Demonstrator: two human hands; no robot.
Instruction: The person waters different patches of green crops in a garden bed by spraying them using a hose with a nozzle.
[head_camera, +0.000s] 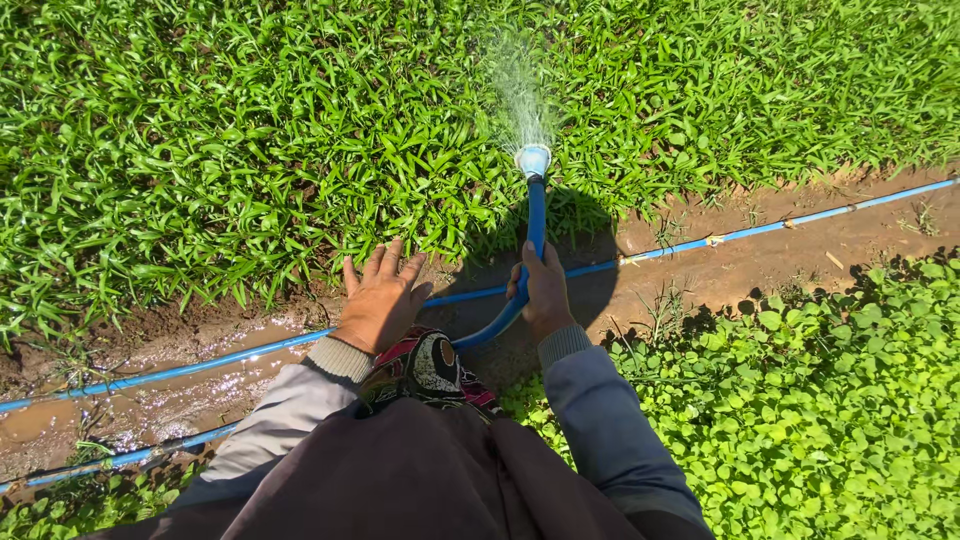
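- Blue hose (533, 225) gripped in right hand (545, 292), nozzle (532, 160) angled up-frame so spray lands on long-leaved greens (250, 130).
- Left hand (380, 300) open, fingers spread, holding nothing, hovering lower centre over muddy path (180, 395).

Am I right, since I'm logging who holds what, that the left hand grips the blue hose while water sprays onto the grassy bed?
Not quite: the head view shows the right hand gripping the blue hose. The left hand is open, fingers spread, holding nothing. Water does spray from the nozzle onto the grassy bed.
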